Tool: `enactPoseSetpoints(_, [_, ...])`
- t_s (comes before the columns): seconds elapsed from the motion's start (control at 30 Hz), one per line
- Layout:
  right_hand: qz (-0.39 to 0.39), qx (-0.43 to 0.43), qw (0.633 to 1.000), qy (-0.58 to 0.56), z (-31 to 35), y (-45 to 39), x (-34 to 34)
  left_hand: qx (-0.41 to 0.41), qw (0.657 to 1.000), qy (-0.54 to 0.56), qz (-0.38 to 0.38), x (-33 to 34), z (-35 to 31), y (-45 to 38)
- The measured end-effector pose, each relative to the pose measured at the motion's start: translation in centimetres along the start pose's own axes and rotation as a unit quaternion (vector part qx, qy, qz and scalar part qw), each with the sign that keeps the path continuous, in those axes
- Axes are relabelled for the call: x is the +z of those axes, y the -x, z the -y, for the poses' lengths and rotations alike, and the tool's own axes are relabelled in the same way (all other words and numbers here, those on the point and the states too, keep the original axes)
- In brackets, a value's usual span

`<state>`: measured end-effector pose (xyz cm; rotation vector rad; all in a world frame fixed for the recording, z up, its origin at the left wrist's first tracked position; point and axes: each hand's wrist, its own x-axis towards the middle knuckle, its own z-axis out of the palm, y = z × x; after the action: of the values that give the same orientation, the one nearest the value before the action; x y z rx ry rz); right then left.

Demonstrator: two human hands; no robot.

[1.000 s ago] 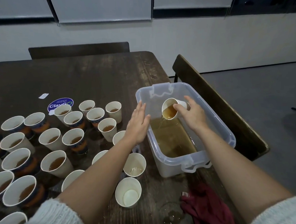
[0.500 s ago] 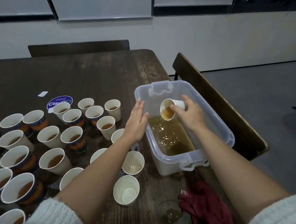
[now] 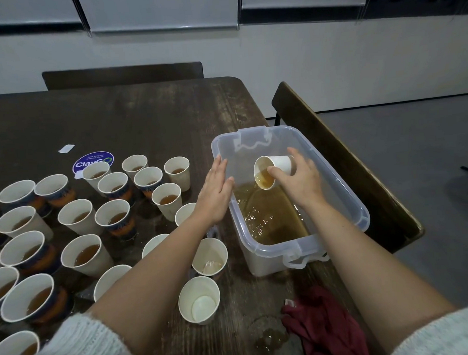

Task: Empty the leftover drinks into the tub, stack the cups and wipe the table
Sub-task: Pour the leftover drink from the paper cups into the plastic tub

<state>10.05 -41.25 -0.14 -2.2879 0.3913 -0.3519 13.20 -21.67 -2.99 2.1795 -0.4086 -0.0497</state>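
My right hand (image 3: 301, 183) grips a white paper cup (image 3: 277, 167) tipped on its side over the clear plastic tub (image 3: 359, 211), and brown drink streams from it into the brown liquid (image 3: 270, 216) inside. My left hand (image 3: 214, 194) is flat with straight fingers against the tub's left rim and holds nothing. Several paper cups with brown drink (image 3: 82, 256) stand on the left of the dark wooden table (image 3: 143, 122). Two emptied cups (image 3: 198, 298) stand near the table's front, beside my left forearm.
A dark red cloth (image 3: 324, 327) lies at the table's front right, next to a small puddle (image 3: 268, 335). A round blue sticker (image 3: 92, 161) and a white label (image 3: 66, 148) sit on the tabletop. Chairs stand behind the table (image 3: 121, 74) and to its right (image 3: 349, 171).
The cup in my right hand has tipped further and more drink has poured out, rippling the liquid in the tub. My left hand stays at the tub's rim.
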Motion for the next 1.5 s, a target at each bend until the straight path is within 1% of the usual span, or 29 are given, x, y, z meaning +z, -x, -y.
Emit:
enactPoseSetpoints(0.97, [-0.034, -0.047, 0.996, 0.074, -0.1, 0.1, 0.2, -0.001, 1.0, 0.004, 0.0, 0.0, -0.2, 0.2])
enactPoseSetpoints(1.3, [-0.031, -0.061, 0.992, 0.101, 0.4, 0.5, 0.2, -0.006, 1.0, 0.001, -0.001, 0.1, -0.2, 0.1])
enactPoseSetpoints(1.37, [-0.029, -0.048, 0.996, 0.068, 0.3, 0.5, 0.2, -0.001, 1.0, 0.002, 0.001, -0.1, -0.2, 0.1])
enactPoseSetpoints(1.43, [-0.02, -0.012, 1.0, -0.004, 0.5, 0.5, 0.1, 0.0, 1.0, -0.012, 0.005, -0.4, -0.3, 0.1])
enactPoseSetpoints(1.5, [-0.001, 0.034, 0.996, -0.088, 0.9, 0.5, 0.2, -0.008, 0.999, -0.051, 0.01, -0.8, -0.7, 0.0])
